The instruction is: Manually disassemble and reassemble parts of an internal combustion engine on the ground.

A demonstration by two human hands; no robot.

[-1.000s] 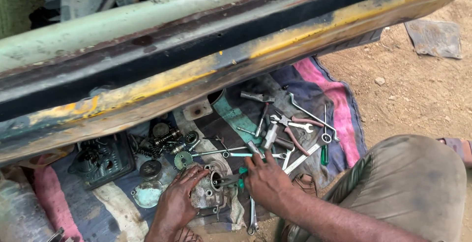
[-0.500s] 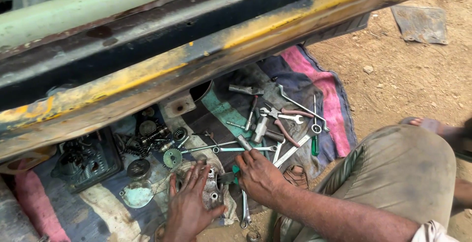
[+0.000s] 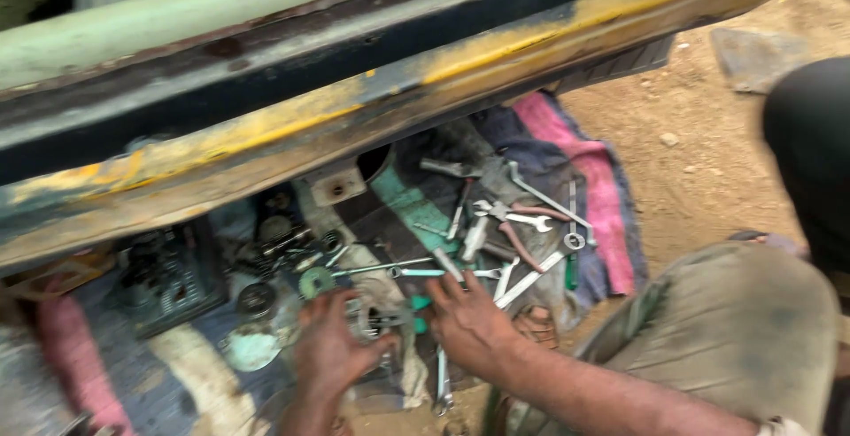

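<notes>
Both my hands are low on a striped cloth point(image 3: 611, 188) spread on the ground under a worn green and yellow metal beam point(image 3: 292, 126). My left hand point(image 3: 332, 347) curls around a small grey metal engine part point(image 3: 376, 321) and grips it. From the other side my right hand point(image 3: 469, 321) presses against the same part, fingers bent. A green-handled tool point(image 3: 418, 310) lies between the two hands. Just beyond my right hand lie several spanners point(image 3: 509, 215) and red-handled pliers point(image 3: 518, 246).
A black crate of metal parts point(image 3: 168, 281) sits at the left on the cloth, with round gears and sockets point(image 3: 314, 281) beside it. My knee in grey trousers point(image 3: 735, 330) fills the lower right. Bare dirt point(image 3: 708, 153) lies to the right.
The view has swung left and downward, blurring it. My hands stay on the metal part, the left one closing further around it.
</notes>
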